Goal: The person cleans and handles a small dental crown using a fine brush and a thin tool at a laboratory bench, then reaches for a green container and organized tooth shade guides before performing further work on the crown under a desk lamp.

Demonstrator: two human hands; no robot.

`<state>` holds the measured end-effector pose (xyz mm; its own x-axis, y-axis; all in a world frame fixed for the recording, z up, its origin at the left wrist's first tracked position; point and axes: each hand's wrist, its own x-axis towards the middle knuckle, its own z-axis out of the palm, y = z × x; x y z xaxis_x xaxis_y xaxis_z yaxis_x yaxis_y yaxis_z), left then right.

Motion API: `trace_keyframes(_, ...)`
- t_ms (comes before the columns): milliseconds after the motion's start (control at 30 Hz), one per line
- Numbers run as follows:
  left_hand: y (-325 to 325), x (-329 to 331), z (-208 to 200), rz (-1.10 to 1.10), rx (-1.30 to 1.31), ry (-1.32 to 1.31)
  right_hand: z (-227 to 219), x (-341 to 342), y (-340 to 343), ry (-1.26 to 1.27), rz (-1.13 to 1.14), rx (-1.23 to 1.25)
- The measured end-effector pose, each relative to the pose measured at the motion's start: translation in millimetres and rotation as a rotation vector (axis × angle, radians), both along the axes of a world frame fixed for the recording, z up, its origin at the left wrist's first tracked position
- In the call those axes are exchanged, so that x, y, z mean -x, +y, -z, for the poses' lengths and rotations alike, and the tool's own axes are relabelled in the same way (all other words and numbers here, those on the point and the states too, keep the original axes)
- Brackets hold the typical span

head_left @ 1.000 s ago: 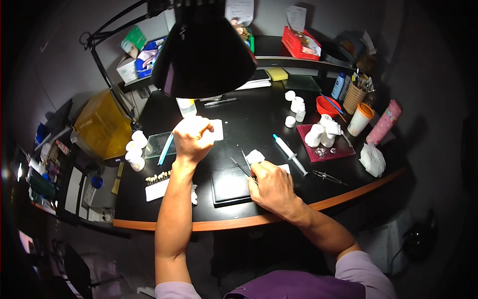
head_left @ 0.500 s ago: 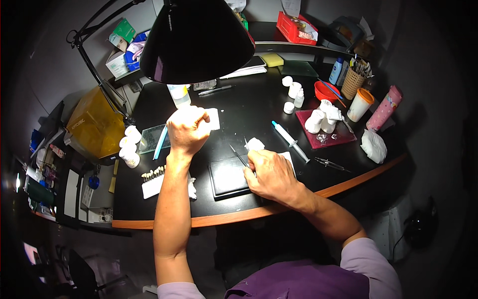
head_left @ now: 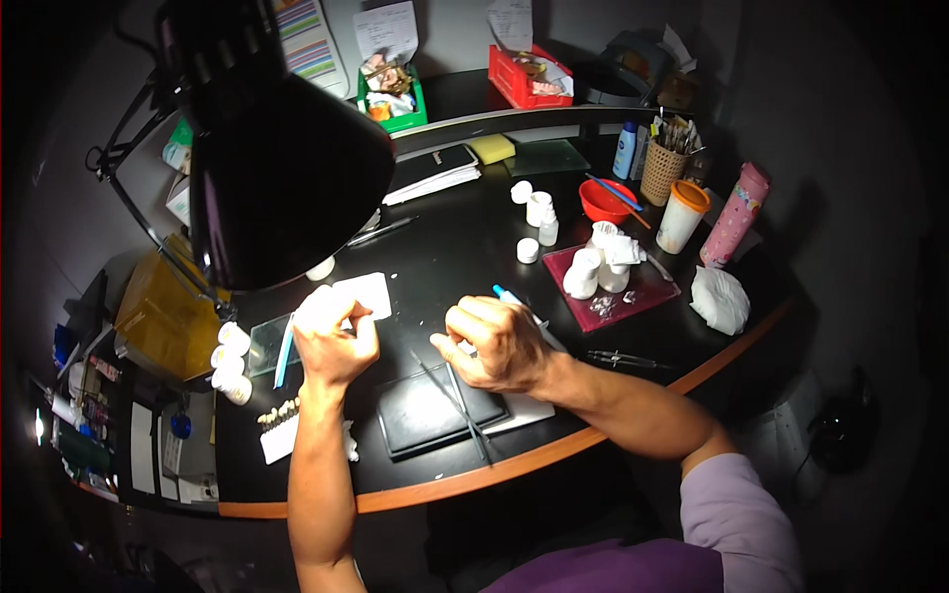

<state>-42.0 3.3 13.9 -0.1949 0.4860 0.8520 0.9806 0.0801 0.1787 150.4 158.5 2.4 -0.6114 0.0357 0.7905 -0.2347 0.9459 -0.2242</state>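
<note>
My left hand (head_left: 336, 336) is closed into a fist beside a white pad (head_left: 368, 294); whatever it grips is hidden. Over the far edge of a flat black case (head_left: 425, 420), my right hand (head_left: 494, 341) has its fingers curled in with the thumb against them. A bit of white shows between them, too small to name. Two thin dark tools (head_left: 460, 407) lie crossed on the case, their ends toward the table's front edge. Behind the right hand, a blue-tipped syringe (head_left: 508, 296) is partly covered.
A black lamp (head_left: 287, 168) hangs over the left side. Small white jars (head_left: 232, 366) and a shade-tab holder (head_left: 281, 435) stand at left. To the right are a dark red tray (head_left: 633, 301) with white bottles, tweezers (head_left: 621, 359), a red bowl (head_left: 605, 201) and a pink bottle (head_left: 734, 217).
My right hand has let go of the thin tool, which lies on the case, and has lifted away from it. The white clump beside that hand is out of sight. The view has swung right.
</note>
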Motion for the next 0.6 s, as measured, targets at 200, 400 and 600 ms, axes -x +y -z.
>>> trace_keyframes(200, 3.7, -0.2, 5.7, 0.080, -0.021, -0.064, 15.2, 0.7, -1.4, -0.137, -0.130, 0.409)
trace_keyframes(400, 7.3, -2.6, 7.5, 0.049, -0.037, -0.146, 21.7, 4.1, 0.2, -0.166, -0.137, 0.412)
trace_keyframes(600, 7.0, 2.7, 9.4, 0.076, -0.084, -0.362, 19.1, 0.3, 1.7, -0.192, -0.118, 0.397)
